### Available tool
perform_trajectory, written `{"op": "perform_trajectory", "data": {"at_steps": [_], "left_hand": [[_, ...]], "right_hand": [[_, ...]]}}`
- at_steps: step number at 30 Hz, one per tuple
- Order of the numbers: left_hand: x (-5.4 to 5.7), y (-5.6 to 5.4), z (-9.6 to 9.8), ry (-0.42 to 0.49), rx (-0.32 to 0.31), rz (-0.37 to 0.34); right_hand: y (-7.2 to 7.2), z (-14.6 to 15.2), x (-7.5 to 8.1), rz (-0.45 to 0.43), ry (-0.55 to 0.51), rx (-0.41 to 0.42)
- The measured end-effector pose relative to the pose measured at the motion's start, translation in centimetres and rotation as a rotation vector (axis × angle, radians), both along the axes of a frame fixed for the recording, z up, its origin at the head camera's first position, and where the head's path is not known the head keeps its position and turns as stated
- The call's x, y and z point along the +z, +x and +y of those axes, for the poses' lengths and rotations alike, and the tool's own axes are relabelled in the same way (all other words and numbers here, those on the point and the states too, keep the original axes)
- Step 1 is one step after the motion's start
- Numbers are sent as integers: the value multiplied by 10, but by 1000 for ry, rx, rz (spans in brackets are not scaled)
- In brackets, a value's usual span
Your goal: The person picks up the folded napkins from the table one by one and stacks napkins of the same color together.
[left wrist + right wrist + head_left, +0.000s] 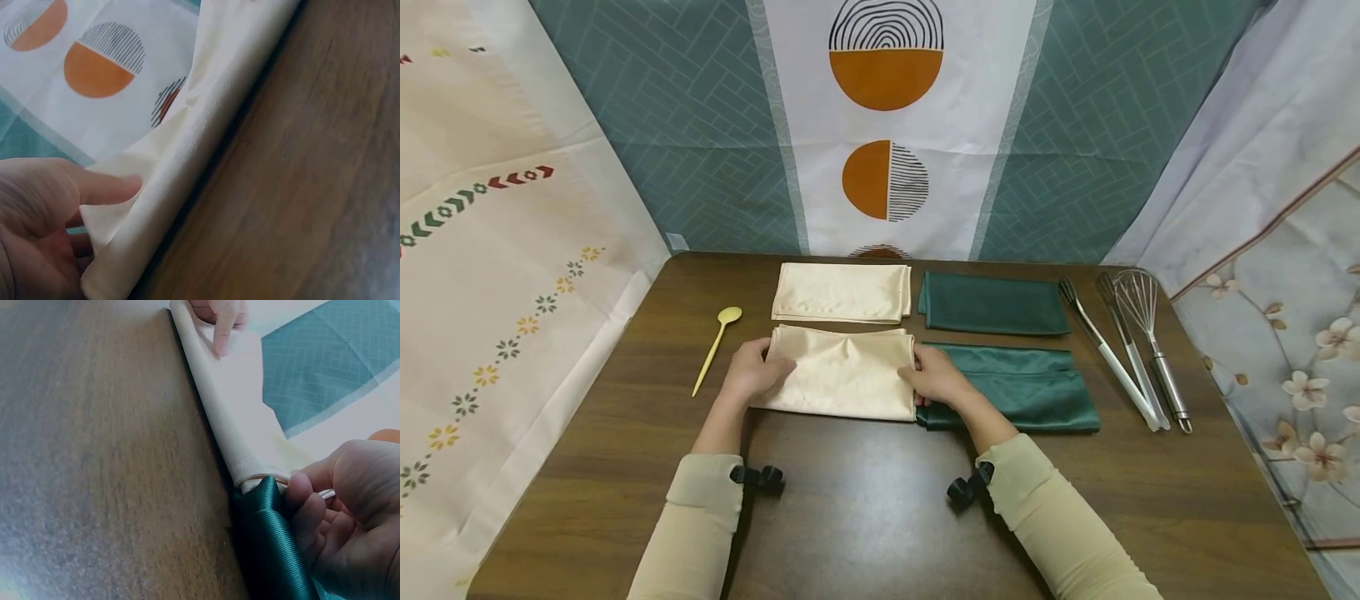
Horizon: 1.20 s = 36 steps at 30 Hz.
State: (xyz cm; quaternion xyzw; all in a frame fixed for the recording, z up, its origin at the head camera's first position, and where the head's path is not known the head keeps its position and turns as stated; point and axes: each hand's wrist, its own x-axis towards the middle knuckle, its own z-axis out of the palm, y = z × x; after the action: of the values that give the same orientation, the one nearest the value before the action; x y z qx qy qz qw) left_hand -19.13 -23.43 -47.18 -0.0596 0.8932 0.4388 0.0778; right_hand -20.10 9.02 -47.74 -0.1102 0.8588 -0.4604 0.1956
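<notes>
A folded cream satin cloth [842, 375] lies in front of the person, with a hand at each short side. My left hand [756, 372] pinches its left side, thumb on top and fingers tucked beneath, as the left wrist view shows at the cloth's edge [156, 206]. On the other side my right hand [937, 377] pinches the right edge between thumb and fingers. Right beside that hand lies a folded dark green satin cloth [1022, 387]; in the right wrist view its rolled end [272, 544] meets the cream cloth's corner.
Behind lie another folded cream cloth [841, 293] and another folded green cloth [996, 304]. A yellow spoon [709, 354] is at the left of the brown table [865, 517]. At the right are a whisk [1156, 358], a long-handled fork [1108, 354] and another long-handled utensil [1135, 354].
</notes>
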Motion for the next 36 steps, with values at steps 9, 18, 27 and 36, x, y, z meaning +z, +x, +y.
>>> {"op": "perform_trajectory", "data": {"at_steps": [9,18,27,36], "left_hand": [[1,11,-9,-116,-28,5],[2,15,-19,-139,-164,-14],[-2,18,-23,-121,-146,67],[-9,22,-28,-59,-124,189]], "right_hand": [[1,2,-2,29,2,-24],[0,9,-1,43,-7,66],[2,13,0,22,-21,115],[0,13,-6,18,-121,88]]}}
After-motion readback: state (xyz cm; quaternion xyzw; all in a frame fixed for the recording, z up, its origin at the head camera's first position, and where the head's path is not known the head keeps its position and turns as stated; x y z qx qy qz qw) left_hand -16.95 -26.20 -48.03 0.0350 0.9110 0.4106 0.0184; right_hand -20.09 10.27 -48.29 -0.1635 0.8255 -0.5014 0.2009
